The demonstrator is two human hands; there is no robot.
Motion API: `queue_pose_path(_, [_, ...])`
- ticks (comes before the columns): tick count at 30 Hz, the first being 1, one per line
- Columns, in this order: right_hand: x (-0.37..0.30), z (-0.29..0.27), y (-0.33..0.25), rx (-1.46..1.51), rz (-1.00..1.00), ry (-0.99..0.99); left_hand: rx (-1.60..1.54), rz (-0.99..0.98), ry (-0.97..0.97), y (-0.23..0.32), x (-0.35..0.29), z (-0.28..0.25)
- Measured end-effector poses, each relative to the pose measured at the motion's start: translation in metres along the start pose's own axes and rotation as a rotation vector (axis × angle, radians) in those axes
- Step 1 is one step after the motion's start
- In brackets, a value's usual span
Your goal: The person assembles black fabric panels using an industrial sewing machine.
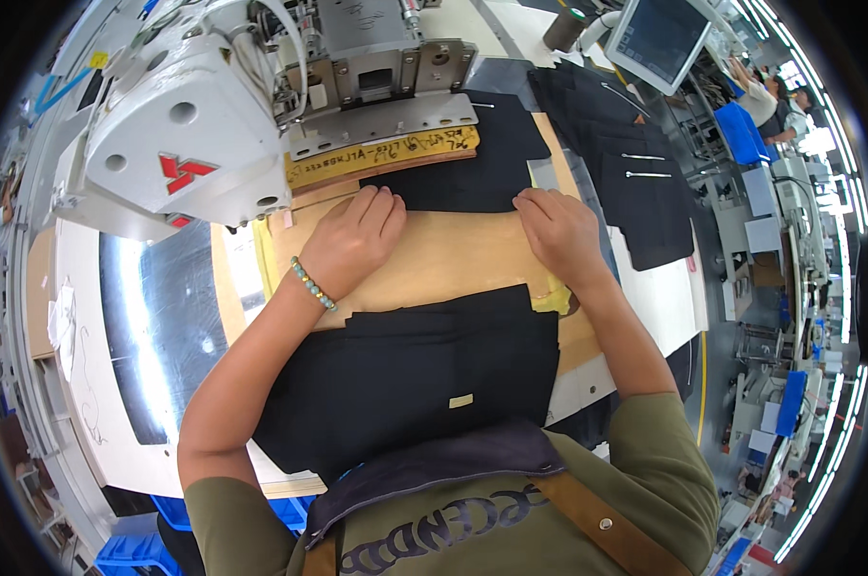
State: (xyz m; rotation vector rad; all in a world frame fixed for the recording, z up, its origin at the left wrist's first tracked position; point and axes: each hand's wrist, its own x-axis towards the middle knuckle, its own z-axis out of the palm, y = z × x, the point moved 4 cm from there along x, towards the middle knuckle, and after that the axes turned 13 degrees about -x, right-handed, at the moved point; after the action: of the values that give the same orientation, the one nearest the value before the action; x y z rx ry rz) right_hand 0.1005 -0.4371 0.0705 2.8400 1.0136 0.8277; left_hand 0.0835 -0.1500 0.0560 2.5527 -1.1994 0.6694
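A black fabric piece [453, 187] lies on the tan board [453, 245], its far part under the machine's clamp. My left hand [357, 230] has its fingers closed at the near left corner of that piece. At the near right corner my right hand [560, 235] pinches the edge between thumb and fingers. Between the hands the cloth's near edge runs nearly straight. Closer to my body rests a stack of black fabric pieces [405, 370], with a small pale yellow label [461, 401] on top.
A white sewing machine head [179, 125] stands at the left. Next to it is a metal clamp [386, 125] with a yellow strip [386, 160]. More black fabric [635, 182] with white marks lies at the right, below a screen [662, 40]. Blue bins [141, 555] sit at lower left.
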Motion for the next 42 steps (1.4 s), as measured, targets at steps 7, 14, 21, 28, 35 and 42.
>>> queue_pose_path(7, [0.034, 0.017, -0.032, 0.012, -0.154, 0.131, 0.109, -0.026, 0.041, -0.017, -0.04, -0.02])
queue_pose_path(14, [0.04, 0.032, -0.042, 0.127, -0.069, 0.16, 0.032, -0.154, 0.03, -0.02, -0.072, -0.027])
queue_pose_path(21, [0.045, 0.029, -0.041, 0.168, -0.085, 0.138, 0.041, -0.206, 0.019, -0.02, -0.075, -0.026])
queue_pose_path(28, [0.048, 0.029, -0.041, 0.188, -0.099, 0.134, 0.069, -0.222, -0.007, -0.019, -0.073, -0.029])
queue_pose_path(35, [0.048, 0.027, -0.039, 0.199, -0.109, 0.12, 0.065, -0.237, -0.01, -0.017, -0.07, -0.032])
queue_pose_path(42, [0.043, 0.025, -0.031, 0.093, -0.083, 0.051, 0.005, -0.306, -0.014, -0.018, -0.066, -0.028])
